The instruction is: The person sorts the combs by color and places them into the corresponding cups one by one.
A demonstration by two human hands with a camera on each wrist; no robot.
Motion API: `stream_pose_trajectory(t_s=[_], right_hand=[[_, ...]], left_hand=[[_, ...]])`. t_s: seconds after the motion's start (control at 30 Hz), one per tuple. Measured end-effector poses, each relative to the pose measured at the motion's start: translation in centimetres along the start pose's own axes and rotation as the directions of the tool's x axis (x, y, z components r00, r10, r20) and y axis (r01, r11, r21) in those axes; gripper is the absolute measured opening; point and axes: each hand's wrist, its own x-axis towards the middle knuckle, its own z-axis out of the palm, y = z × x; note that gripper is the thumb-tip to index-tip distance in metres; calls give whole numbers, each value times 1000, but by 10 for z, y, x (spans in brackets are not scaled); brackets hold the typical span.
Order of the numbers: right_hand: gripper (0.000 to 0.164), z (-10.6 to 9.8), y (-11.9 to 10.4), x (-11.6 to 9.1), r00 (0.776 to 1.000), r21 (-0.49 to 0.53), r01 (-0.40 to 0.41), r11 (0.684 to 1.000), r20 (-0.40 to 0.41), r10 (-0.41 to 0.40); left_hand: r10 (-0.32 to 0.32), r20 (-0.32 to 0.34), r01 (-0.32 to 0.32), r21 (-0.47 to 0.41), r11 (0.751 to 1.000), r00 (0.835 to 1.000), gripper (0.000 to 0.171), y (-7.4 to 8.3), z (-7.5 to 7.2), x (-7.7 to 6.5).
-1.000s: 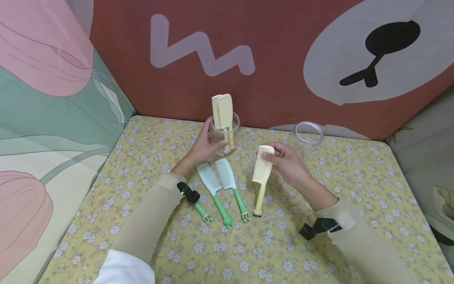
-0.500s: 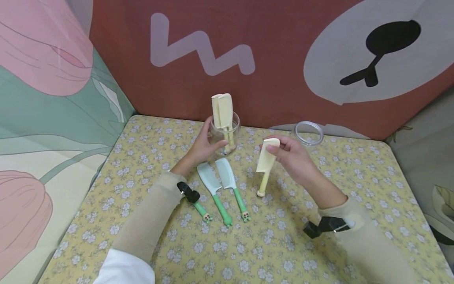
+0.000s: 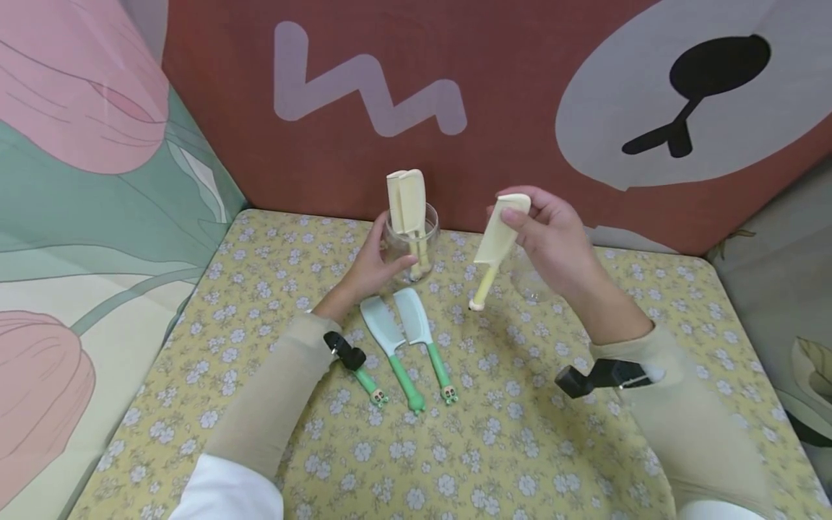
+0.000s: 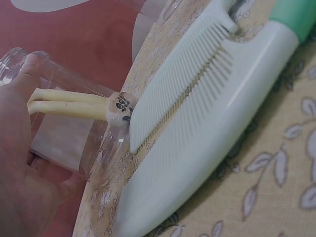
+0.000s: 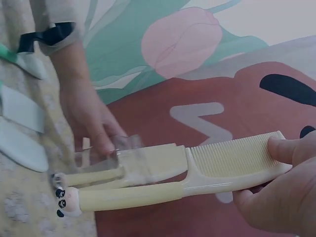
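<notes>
My left hand (image 3: 367,267) grips a clear plastic jar (image 3: 432,232) from its left side, thumb in front. Inside the jar stand two cream-yellow combs (image 3: 411,202), handles down and toothed heads above the rim. Their handles (image 4: 74,102) show through the clear wall in the left wrist view. Right of the jar, my right hand (image 3: 560,242) pinches another cream-yellow comb (image 3: 497,235) by its toothed head, above the table. Its yellow handle hangs down and slightly left, ending in a small animal face (image 5: 69,201).
Two combs with pale blue heads and green handles, one left (image 3: 385,325) and one right (image 3: 416,318), lie before the jar. Another green handle (image 3: 372,388) pokes out from under my left wrist. A second clear jar (image 3: 529,283) stands partly behind my right hand. A printed fabric backdrop (image 3: 494,152) borders the table.
My right hand has raised the yellow comb up and away from the table, shifting slightly right, and now covers part of the second jar. The left hand and its jar stay put.
</notes>
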Motion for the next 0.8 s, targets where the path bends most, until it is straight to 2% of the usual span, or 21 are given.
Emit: stream_pose_trajectory(t_s=[0.13, 0.4, 0.6, 0.67, 0.8], right_hand=[[18, 7, -13, 11, 999, 6, 46, 999, 1, -46], [20, 22, -37, 35, 993, 33, 115, 993, -5, -115], [20, 35, -48, 50, 989, 56, 150, 987, -6, -150], [20, 39, -48, 54, 986, 65, 165, 984, -1, -165], [19, 45, -47, 60, 980, 97, 195, 976, 9, -196]], left_hand=[[-3, 1, 3, 14, 1000, 1000, 93, -4, -1, 0], [-5, 0, 5, 18, 1000, 1000, 91, -4, -2, 0], [-5, 2, 5, -1, 1000, 1000, 93, -3, -1, 1], [-18, 2, 18, -6, 1000, 1000, 93, 0, -1, 0], [-32, 11, 32, -13, 999, 999, 92, 20, -2, -5]])
